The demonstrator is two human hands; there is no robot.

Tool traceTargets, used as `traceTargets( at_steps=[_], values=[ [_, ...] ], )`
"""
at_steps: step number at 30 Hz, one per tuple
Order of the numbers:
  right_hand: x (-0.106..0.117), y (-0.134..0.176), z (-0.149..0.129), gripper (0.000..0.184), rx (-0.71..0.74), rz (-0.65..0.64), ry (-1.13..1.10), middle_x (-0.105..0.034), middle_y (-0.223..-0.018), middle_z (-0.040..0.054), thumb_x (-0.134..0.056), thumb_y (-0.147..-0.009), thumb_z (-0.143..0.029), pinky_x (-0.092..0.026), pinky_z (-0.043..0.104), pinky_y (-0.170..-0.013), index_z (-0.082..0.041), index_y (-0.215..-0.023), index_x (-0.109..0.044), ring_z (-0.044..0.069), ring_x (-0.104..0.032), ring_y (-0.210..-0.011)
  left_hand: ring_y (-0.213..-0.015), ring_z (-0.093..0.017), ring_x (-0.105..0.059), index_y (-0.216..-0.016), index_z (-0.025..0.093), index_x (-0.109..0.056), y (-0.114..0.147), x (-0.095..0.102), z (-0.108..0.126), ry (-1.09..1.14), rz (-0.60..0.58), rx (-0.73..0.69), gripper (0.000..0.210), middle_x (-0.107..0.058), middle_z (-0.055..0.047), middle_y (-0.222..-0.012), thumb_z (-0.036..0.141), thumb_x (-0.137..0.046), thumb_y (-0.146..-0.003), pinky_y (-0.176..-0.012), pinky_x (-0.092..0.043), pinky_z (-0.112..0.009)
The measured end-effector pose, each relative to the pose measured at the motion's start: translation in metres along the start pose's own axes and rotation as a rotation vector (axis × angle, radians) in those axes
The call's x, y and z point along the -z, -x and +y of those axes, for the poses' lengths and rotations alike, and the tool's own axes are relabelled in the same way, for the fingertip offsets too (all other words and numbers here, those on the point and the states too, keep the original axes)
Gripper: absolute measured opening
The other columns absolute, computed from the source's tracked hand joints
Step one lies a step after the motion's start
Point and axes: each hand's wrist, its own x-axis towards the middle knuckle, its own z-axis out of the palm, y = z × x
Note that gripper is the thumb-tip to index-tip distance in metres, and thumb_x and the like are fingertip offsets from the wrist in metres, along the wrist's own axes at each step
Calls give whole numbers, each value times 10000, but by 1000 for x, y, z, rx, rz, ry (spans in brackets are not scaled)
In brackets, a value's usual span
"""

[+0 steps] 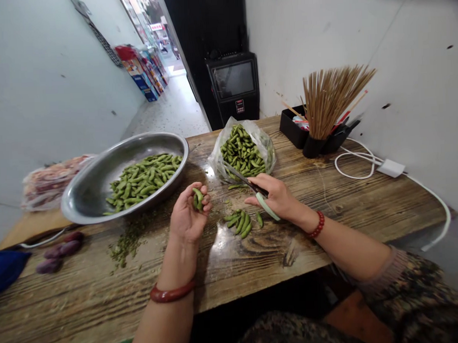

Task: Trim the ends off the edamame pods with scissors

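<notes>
In my left hand (189, 213), palm up with curled fingers, I hold a few green edamame pods (197, 198). My right hand (277, 195) grips scissors (267, 207) with pale green handles, their blades pointing toward a clear plastic bag (268, 144). That bag is full of edamame pods (243, 150). A small pile of loose pods (240, 222) lies on the table between my hands, with a single pod (259, 220) beside it. Left of my left hand, a large oval metal basin (83, 190) contains many more pods (142, 178).
Trimmed green bits (127, 245) lie scattered below the basin. Purplish bulbs (62, 250) and a bag of reddish food (52, 182) are at the left. Bamboo skewers (329, 100) stand in a black holder (314, 147) at the back right, near a white cable with adapter (391, 168).
</notes>
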Motion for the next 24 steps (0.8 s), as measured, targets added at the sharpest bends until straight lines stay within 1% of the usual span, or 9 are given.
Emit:
traceTargets(
  at_steps=[4,6,8,10,12,13,16,19,24],
  values=[
    [3,-3,1,442,-14,46,6,-600,-909,69,-696,-792,-404,-487,309,-754,-149,-1139,-595,188,-581,-816,-478,-47,-415,-741,164,-529,-1,-3,-7,-166,-19,-17,226,-440,63,-592,247,-734,-694,-411,-311,-141],
    [3,-3,2,444,-21,48,12,-599,-906,73,-693,-794,-403,-487,309,-753,-136,-1136,-599,188,-583,-810,-436,-49,-369,-748,170,-548,-4,-5,-14,-325,-22,-39,204,-391,81,-535,244,-731,-695,-391,-261,-147],
    [3,-4,2,445,-18,45,15,-601,-912,74,-694,-794,-402,-488,309,-757,-138,-1139,-598,191,-587,-820,-421,-62,-357,-808,175,-612,-10,-6,-22,-554,2,-84,159,-397,79,-506,266,-704,-716,-392,-246,-165],
    [2,-4,2,442,-12,41,21,-604,-923,75,-692,-795,-407,-488,311,-762,-152,-1142,-596,195,-589,-836,-487,-94,-448,-849,177,-678,-18,-5,-30,-849,14,-192,141,-492,42,-542,258,-674,-734,-455,-329,-195],
    [1,-4,2,430,-11,33,30,-604,-917,76,-684,-801,-410,-489,313,-758,-152,-1135,-598,198,-588,-834,-681,-156,-572,-844,180,-721,-28,-5,-37,-1148,-22,-347,132,-625,-25,-699,213,-658,-733,-627,-429,-255],
    [1,-4,2,424,-12,28,35,-603,-910,77,-680,-805,-409,-490,314,-754,-148,-1131,-599,198,-586,-830,-759,-187,-593,-855,182,-733,-32,-4,-40,-1284,-53,-398,148,-654,-50,-767,196,-649,-735,-699,-439,-286],
    [0,-3,3,416,-16,18,35,-603,-908,77,-678,-810,-395,-491,317,-756,-150,-1137,-597,198,-583,-833,-795,-233,-600,-973,193,-734,-41,-6,-45,-1618,-111,-430,237,-655,-85,-818,208,-602,-776,-734,-433,-324],
    [-1,-3,4,425,-15,13,23,-604,-923,74,-689,-802,-381,-491,323,-768,-165,-1154,-589,198,-582,-842,-814,-240,-601,-1045,217,-707,-44,-11,-46,-1804,-84,-443,273,-646,-93,-883,248,-556,-820,-709,-428,-311],
    [0,-3,4,434,-23,0,26,-601,-929,71,-703,-792,-369,-487,318,-755,-170,-1160,-586,199,-579,-842,-840,-244,-597,-962,222,-686,-48,-13,-44,-1931,6,-404,204,-658,-94,-927,224,-544,-816,-696,-416,-306]
  ],
)
